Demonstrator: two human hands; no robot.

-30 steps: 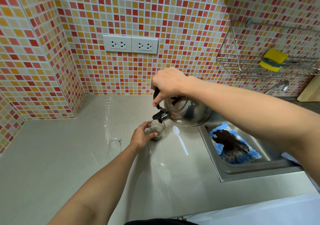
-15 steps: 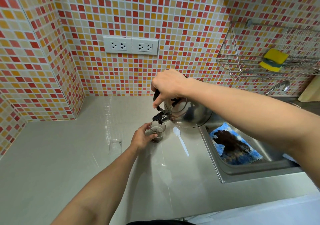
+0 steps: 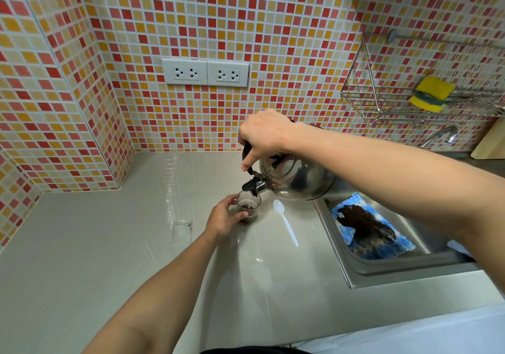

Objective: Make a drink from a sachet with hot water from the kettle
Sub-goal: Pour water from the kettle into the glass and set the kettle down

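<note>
A shiny steel kettle (image 3: pixel 297 177) hangs tilted over the counter, its black spout just above a small clear glass (image 3: pixel 250 209) that holds dark powder or liquid. My right hand (image 3: pixel 263 135) grips the kettle's black handle from above, index finger stretched down toward the spout lever. My left hand (image 3: pixel 225 217) wraps the glass from its left side and holds it on the counter. A white plastic spoon (image 3: pixel 285 221) lies just right of the glass. An empty clear sachet (image 3: pixel 181 230) lies flat to the left of my left hand.
A steel sink (image 3: pixel 355 269) opens at the right with a blue stained cloth (image 3: pixel 369 228) in it and a tap (image 3: pixel 440 135) behind. A wire rack (image 3: pixel 363 94) with a yellow sponge (image 3: pixel 433 91) hangs on the tiled wall. Two sockets (image 3: pixel 205 72) sit above the grey counter (image 3: pixel 82 244).
The kettle stays tilted over the glass with both hands in the same holds; the view has only shifted slightly.
</note>
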